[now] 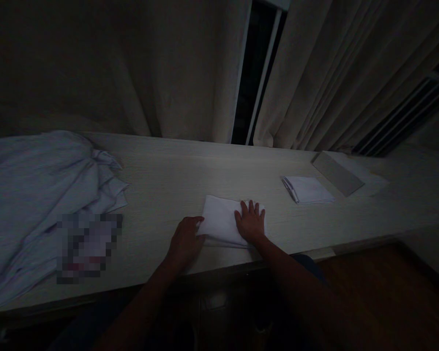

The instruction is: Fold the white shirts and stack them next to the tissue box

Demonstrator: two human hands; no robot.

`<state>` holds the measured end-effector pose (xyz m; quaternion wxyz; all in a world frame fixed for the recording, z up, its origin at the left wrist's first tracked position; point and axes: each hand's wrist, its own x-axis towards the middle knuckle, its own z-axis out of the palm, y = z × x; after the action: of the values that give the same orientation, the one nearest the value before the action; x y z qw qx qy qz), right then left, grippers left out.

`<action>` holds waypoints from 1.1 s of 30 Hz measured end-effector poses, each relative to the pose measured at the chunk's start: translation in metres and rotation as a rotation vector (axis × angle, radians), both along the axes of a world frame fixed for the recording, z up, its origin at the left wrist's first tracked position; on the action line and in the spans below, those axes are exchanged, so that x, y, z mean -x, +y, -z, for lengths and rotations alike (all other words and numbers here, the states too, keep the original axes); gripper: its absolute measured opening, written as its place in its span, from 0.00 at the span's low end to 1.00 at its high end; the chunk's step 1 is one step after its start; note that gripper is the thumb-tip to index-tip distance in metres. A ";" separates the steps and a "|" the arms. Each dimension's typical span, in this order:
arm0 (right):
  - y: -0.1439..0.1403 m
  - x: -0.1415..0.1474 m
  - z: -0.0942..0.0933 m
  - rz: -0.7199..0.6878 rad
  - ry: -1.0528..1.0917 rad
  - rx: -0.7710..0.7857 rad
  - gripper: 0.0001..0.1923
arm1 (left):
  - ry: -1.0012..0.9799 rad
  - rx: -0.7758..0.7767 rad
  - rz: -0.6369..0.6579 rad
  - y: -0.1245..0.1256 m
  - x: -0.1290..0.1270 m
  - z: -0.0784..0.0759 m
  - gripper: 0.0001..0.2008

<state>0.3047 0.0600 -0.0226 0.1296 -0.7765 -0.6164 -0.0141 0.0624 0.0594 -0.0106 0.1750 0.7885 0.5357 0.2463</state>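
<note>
A white folded cloth (221, 219) lies flat on the pale wooden surface (161, 195) in front of me. My left hand (185, 243) grips its left edge, with the thumb over the top and the other fingers partly hidden. On the cloth's right part, my right hand (251, 222) rests palm down with its fingers spread. A second folded white cloth (309, 190) sits apart, to the right and a little farther back.
A large heap of pale cloth (40, 185) covers the left end, with a blurred-out item (89, 248) at its front. A grey flat-sided object (338, 173) stands at the back right. Long curtains (190, 73) hang behind, parted at a dark window (258, 73).
</note>
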 end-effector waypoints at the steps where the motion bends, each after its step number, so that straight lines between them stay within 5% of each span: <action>1: 0.000 0.000 0.000 0.000 -0.002 -0.010 0.34 | -0.012 0.053 -0.009 0.001 0.003 -0.003 0.22; 9: -0.004 -0.003 -0.008 -0.031 0.037 -0.044 0.34 | 0.024 0.049 0.032 -0.006 0.000 -0.003 0.21; 15: -0.029 0.013 -0.020 -0.298 0.093 -0.073 0.26 | -0.318 0.400 0.077 0.004 0.006 -0.019 0.26; 21: -0.031 0.024 -0.016 -0.273 0.179 -0.037 0.25 | -0.644 0.703 -0.040 0.007 0.009 -0.018 0.22; 33: -0.024 0.007 -0.024 -0.302 0.217 -0.049 0.26 | -0.226 0.514 -0.094 0.010 0.005 -0.005 0.16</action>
<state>0.2976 0.0365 0.0011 0.2148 -0.6689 -0.7077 0.0743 0.0570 0.0696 -0.0055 0.4164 0.6601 0.5935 0.1966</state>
